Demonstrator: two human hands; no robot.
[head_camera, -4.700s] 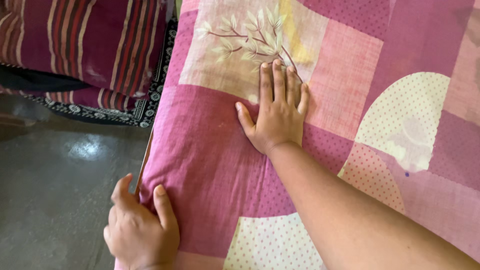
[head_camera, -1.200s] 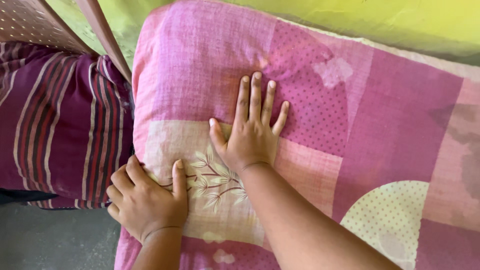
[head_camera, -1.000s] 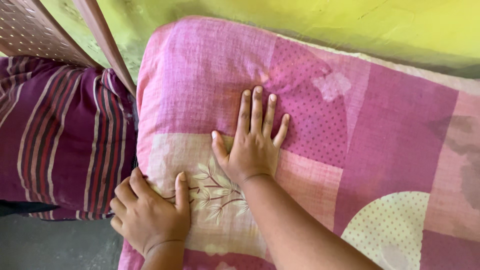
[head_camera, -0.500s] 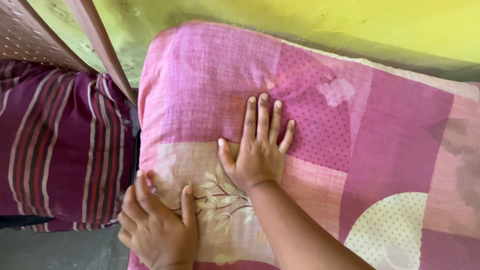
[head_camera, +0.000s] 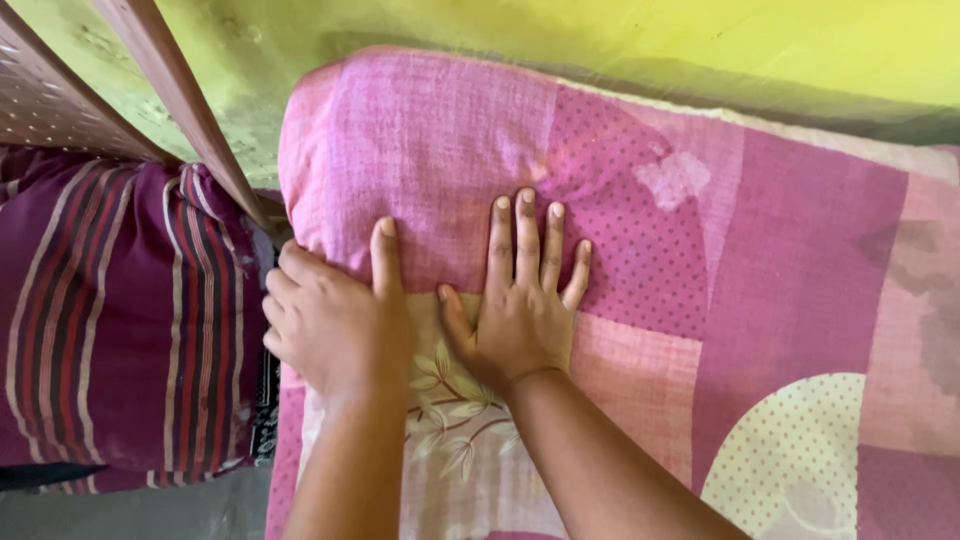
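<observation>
Smoothing step: right hand lay flat on the sheet, fingers released; left hand clenched the sheet's edge beside them. The next move probably called for tucking beyond the fingertips, at the wall.

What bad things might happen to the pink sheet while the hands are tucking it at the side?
The left hand curls over the edge of the pink patchwork sheet, right beside the striped maroon cloth, so that cloth might get caught in. The right hand lies flat on top; pushing could wrinkle the sheet.
</observation>
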